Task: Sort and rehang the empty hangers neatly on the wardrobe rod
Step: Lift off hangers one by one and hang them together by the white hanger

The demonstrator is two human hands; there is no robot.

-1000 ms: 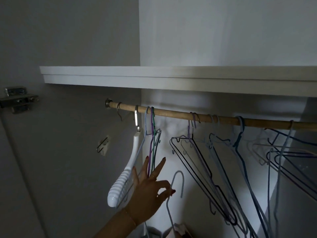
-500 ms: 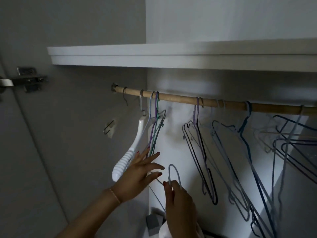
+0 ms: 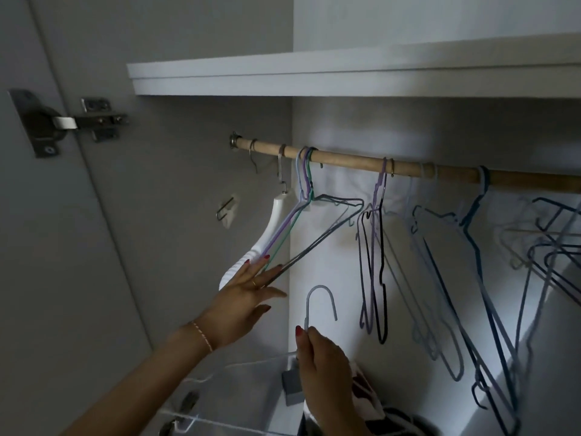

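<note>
Grey-blue wire, bent into a hook, stands up out of the right hand (image 3: 325,366), nearest the camera: its thumb and fingers pinch the neck of a thin grey-blue wire hanger (image 3: 320,302), whose body drops out of sight behind the hand. Further in and to the left, the left hand (image 3: 242,302) reaches up with straight, spread fingers and presses against the lower arms of a bunch of thin purple, green and grey wire hangers (image 3: 306,229), tilting them aside beside a chunky white ribbed plastic hanger (image 3: 267,237).

Beyond both hands runs the round wooden wardrobe rod (image 3: 352,159), under a white shelf (image 3: 345,75). The step in hand looks like rehanging: the held hanger is low, well below the rod, and not yet hooked on. The next move likely calls for lifting its hook over the bare stretch of rod just right of the parted bunch, while the left hand keeps that bunch clear.

Further right, dark and pale blue wire hangers (image 3: 471,247) hang crooked, overlapping and probably tangled.
</note>
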